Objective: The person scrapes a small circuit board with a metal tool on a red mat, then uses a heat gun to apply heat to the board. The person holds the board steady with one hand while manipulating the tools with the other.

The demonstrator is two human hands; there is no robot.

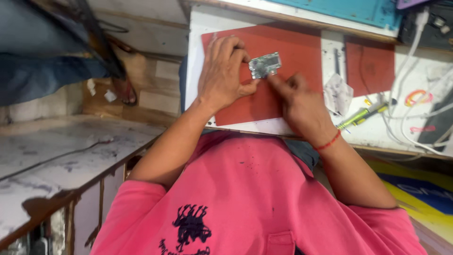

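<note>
A small silvery circuit board [264, 65] lies on a red work mat [292, 45] on a white bench. My left hand [224, 71] curls over the board's left end, pinching it between thumb and fingers. My right hand [302, 106], with a red thread around the wrist, reaches in from the lower right, and its fingertips touch the board's lower right edge. Whether those fingers hold a thin tool does not show. My pink shirt fills the bottom of the view.
A second red mat [370, 66] lies to the right, with a crumpled clear bag [337, 92], a yellow-green screwdriver [361, 115] and white cables [415, 127]. A teal mat [349, 9] is at the far edge. Another person's jeans leg and sandalled foot [125, 85] stand at the left beside a marble counter [56, 156].
</note>
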